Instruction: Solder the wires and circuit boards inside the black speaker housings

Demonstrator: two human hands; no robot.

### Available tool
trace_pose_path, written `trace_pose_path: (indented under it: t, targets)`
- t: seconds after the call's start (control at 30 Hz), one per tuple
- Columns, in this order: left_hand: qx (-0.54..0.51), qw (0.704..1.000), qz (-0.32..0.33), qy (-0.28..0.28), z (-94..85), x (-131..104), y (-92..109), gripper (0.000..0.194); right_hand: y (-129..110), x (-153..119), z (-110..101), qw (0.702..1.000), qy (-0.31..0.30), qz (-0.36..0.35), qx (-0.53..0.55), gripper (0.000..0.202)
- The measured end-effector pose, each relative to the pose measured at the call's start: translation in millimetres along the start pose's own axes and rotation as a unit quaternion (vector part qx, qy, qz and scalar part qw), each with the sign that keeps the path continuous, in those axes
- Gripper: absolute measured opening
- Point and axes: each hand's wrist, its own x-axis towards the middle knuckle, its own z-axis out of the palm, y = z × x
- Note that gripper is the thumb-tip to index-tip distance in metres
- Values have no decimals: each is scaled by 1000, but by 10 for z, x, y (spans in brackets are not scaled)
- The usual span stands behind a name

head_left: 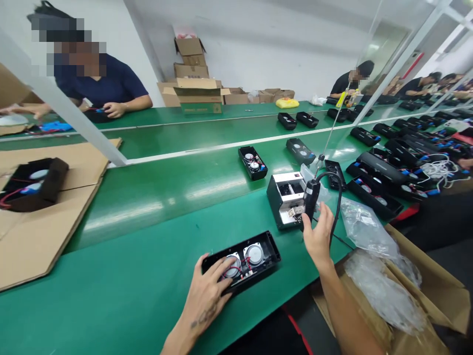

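A black speaker housing [273, 249] lies open side up on the green bench, with two round speaker drivers and red wires inside. My left hand [209, 286] grips its left end, fingers reaching over the rim across the left driver. My right hand [318, 234] is beside a black electric screwdriver [311, 197] hanging upright from a cable; thumb and fingers are apart, and no firm hold on it shows. Just behind the screwdriver stands a black and silver screw feeder [278, 207].
Another housing [253, 162] lies beyond the feeder, and many more are piled at right [384, 167]. Plastic bags [369, 229] and an open carton [439, 276] are by my right arm. Flattened cardboard [48, 236] covers the left side. A co-worker [107, 84] sits opposite.
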Motion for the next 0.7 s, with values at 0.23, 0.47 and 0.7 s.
trace_pose_path:
  t: [0.23, 0.47, 0.7]
  targets:
    - [46, 998, 42, 16, 45, -15, -122, 5, 204, 116, 61, 978, -55, 110, 167, 46]
    - [137, 987, 87, 4, 133, 69, -130, 11, -18, 269, 78, 944, -32, 147, 295, 38]
    - [130, 988, 80, 14, 179, 261, -36, 9, -348, 651, 129, 935, 13, 61, 350, 39]
